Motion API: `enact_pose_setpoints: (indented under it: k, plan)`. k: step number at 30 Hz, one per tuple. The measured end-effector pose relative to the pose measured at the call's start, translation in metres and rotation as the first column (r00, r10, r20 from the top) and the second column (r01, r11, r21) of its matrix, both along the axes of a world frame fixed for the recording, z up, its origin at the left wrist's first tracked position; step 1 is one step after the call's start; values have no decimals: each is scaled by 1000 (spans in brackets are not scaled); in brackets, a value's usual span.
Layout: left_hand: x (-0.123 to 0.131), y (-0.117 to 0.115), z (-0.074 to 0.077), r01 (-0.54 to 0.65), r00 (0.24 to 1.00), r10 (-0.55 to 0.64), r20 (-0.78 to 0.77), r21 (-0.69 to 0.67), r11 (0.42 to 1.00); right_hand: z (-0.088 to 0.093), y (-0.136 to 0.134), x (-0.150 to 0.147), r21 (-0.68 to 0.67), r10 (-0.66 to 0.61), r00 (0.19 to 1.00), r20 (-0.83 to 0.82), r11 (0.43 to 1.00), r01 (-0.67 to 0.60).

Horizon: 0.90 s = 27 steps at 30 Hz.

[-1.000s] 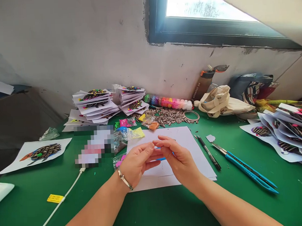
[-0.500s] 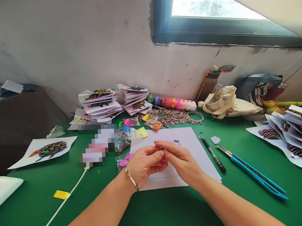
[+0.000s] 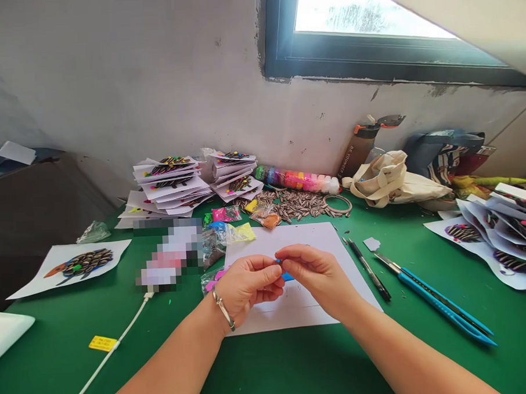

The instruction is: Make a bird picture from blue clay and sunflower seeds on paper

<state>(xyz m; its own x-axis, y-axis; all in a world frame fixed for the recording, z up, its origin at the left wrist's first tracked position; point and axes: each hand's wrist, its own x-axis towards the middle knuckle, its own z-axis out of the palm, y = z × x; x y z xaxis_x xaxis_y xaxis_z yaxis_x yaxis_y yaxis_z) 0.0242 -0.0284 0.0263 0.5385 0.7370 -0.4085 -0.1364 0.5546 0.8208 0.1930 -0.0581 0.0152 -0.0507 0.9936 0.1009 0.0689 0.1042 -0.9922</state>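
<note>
Over a sheet of white paper (image 3: 294, 316), my two hands meet at the fingertips. My left hand (image 3: 254, 280) is closed, thumb against the curled fingers, with a bracelet on the wrist. Thumb and index finger of my right hand (image 3: 315, 270) are pinched close beside it. A small bit of soft blue clay (image 3: 278, 261) shows between the fingertips, mostly hidden by them. Just below, a larger blue patch (image 3: 288, 276) is partly covered by the right hand; whether it lies on the paper or is held, I cannot tell. Thin drawn lines show on the paper.
Right of the paper lie a pen (image 3: 371, 270) and a blue cutter (image 3: 442, 305) with its blade out. Behind are clay packets (image 3: 229, 214), sunflower seeds (image 3: 298, 204) and stacked seed pictures (image 3: 171, 192). A finished seed picture (image 3: 85, 266) and a white cable (image 3: 116, 345) lie left.
The right hand's fingers have shifted and pulled slightly apart from the left hand's. Blue clay now shows between and below the fingertips, where it was hidden before. The view has shifted slightly.
</note>
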Motion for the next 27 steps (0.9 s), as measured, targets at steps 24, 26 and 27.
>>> enact_pose_setpoints:
  k: [24,26,27]
  plan:
    - [2,3,-5,-44,996,49,-79,68,997,1,-2,-1,208,-50,956,287,978,-11]
    - [2,3,-5,-40,995,48,-92,82,996,0,-1,-1,215,-61,952,299,977,-5]
    - [2,3,-5,-38,994,46,-99,90,995,0,-1,-1,216,-62,949,310,976,-7]
